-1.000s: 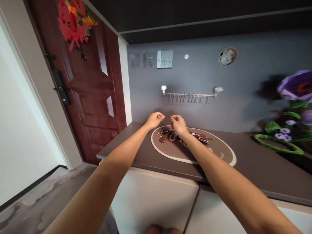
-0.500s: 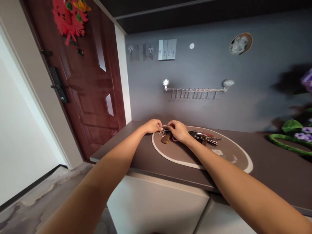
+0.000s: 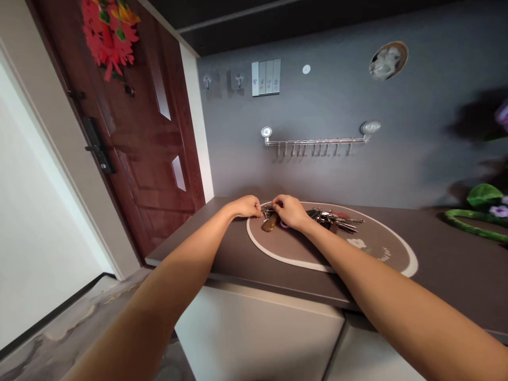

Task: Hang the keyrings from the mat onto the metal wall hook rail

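Observation:
My left hand (image 3: 246,206) is closed, its fingertips pinched on a small bunch of metal keys (image 3: 267,210) at the left end of the oval mat. My right hand (image 3: 291,211) comes in from the other side, thumb and fingers pressed together on the same bunch; its exact grip is partly hidden. Under the fingers lies a brown fob (image 3: 270,223) with a shiny, rounded end. A pink ring-like piece (image 3: 284,224) peeks out below my right hand. Right of that hand, a larger pile of keys (image 3: 337,219) with dark and red pieces rests on the mat.
The brown oval mat (image 3: 301,256) with a pale rim lies on a dark counter (image 3: 238,254). Above it, a clear hook rail (image 3: 317,141) is fixed to the grey wall. Purple flowers (image 3: 498,210) stand at the right, a dark red door (image 3: 154,174) at the left.
The view has shifted slightly. My hands have hardly moved; the left has turned a little, and the metal keys between the hands show more clearly.

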The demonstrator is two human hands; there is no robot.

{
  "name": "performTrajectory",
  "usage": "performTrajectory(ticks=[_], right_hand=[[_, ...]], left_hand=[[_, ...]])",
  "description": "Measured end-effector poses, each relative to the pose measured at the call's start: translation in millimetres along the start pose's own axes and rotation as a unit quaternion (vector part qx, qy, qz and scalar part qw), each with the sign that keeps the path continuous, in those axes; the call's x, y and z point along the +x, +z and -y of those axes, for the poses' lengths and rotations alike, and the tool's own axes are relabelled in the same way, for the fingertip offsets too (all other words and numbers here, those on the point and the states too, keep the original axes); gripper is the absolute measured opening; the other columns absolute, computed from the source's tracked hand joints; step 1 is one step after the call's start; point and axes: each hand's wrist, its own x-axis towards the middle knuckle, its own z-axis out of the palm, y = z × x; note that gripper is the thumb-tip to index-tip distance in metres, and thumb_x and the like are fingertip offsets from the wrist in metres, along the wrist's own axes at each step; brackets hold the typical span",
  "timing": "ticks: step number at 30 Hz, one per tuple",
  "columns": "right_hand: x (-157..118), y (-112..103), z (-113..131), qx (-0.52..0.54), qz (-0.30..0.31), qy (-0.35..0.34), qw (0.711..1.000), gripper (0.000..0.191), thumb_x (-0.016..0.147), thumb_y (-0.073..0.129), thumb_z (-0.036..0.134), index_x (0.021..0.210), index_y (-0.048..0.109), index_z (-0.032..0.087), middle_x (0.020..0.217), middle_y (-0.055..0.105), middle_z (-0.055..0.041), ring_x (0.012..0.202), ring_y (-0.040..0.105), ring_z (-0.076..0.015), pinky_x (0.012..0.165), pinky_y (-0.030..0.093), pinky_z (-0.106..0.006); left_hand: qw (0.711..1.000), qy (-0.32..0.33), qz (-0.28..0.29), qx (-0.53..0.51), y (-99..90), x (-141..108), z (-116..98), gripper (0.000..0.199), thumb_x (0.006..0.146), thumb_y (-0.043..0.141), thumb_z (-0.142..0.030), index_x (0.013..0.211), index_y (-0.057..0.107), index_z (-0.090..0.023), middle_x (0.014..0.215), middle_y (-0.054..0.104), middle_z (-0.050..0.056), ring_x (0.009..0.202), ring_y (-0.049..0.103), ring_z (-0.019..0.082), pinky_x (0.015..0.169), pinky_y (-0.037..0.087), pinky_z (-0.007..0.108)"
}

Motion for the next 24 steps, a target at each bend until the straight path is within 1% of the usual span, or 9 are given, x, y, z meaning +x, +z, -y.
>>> performTrajectory(ticks=[3, 8, 12, 15, 18, 24], right_hand=[[-0.2, 0.4, -0.1, 0.008, 0.001, -0.002, 1.000, 0.013, 0.077, 0.048, 0.015, 0.078, 0.061, 0.017, 0.079, 0.062, -0.0067, 0.064, 0.054, -0.0132, 0.067, 0.037, -0.024], [1.9, 2.3, -2.9, -0.017, -0.002, -0.013, 1.000, 0.014, 0.077, 0.048, 0.017, 0.078, 0.062, 0.017, 0.078, 0.063, -0.0056, 0.069, 0.054, -0.0135, 0.066, 0.036, -0.023], [2.6, 2.6, -3.5, -0.027, 0.007, -0.009, 1.000, 0.015, 0.078, 0.047, 0.018, 0.080, 0.061, 0.018, 0.079, 0.064, -0.0058, 0.068, 0.054, -0.0136, 0.066, 0.036, -0.023], [2.9, 2.4, -3.7, -0.027, 0.008, -0.007, 1.000, 0.015, 0.077, 0.047, 0.017, 0.080, 0.061, 0.017, 0.081, 0.064, -0.0062, 0.070, 0.055, -0.0139, 0.067, 0.036, -0.023], [3.3, 2.3, -4.2, -0.020, 0.007, -0.008, 1.000, 0.014, 0.077, 0.048, 0.017, 0.080, 0.061, 0.017, 0.082, 0.064, -0.0068, 0.072, 0.055, -0.0146, 0.068, 0.037, -0.023], [3.7, 1.9, -3.7, -0.023, 0.004, -0.012, 1.000, 0.015, 0.077, 0.048, 0.016, 0.081, 0.062, 0.016, 0.086, 0.064, -0.0087, 0.078, 0.056, -0.0164, 0.071, 0.037, -0.025]], left_hand=[[0.998, 0.015, -0.017, 0.051, 1.8, 0.4, -1.0, 0.007, 0.055, 0.060, -0.020, 0.050, 0.056, -0.016, 0.040, 0.047, -0.005, 0.042, 0.039, 0.008, 0.045, 0.025, 0.021], [0.991, 0.063, -0.039, 0.107, 4.3, 1.0, -1.7, 0.015, 0.060, 0.053, -0.013, 0.046, 0.052, -0.015, 0.040, 0.045, -0.003, 0.042, 0.036, 0.008, 0.047, 0.024, 0.022], [0.987, 0.080, -0.055, 0.129, 3.9, 1.8, 1.1, 0.015, 0.067, 0.049, -0.014, 0.053, 0.051, -0.016, 0.050, 0.050, 0.000, 0.048, 0.040, 0.010, 0.050, 0.026, 0.023], [0.983, 0.091, -0.088, 0.134, 3.1, 2.6, 3.3, 0.012, 0.070, 0.044, -0.011, 0.062, 0.051, -0.017, 0.061, 0.054, 0.002, 0.056, 0.044, 0.013, 0.053, 0.029, 0.023], [0.976, 0.114, -0.121, 0.138, 1.6, 2.8, 2.8, 0.014, 0.071, 0.040, -0.007, 0.068, 0.049, -0.017, 0.066, 0.054, 0.003, 0.061, 0.045, 0.014, 0.057, 0.031, 0.024], [0.963, 0.133, -0.184, 0.147, -3.4, 3.0, -2.6, 0.016, 0.078, 0.035, -0.011, 0.074, 0.050, -0.017, 0.077, 0.055, 0.005, 0.075, 0.048, 0.016, 0.069, 0.036, 0.026]])
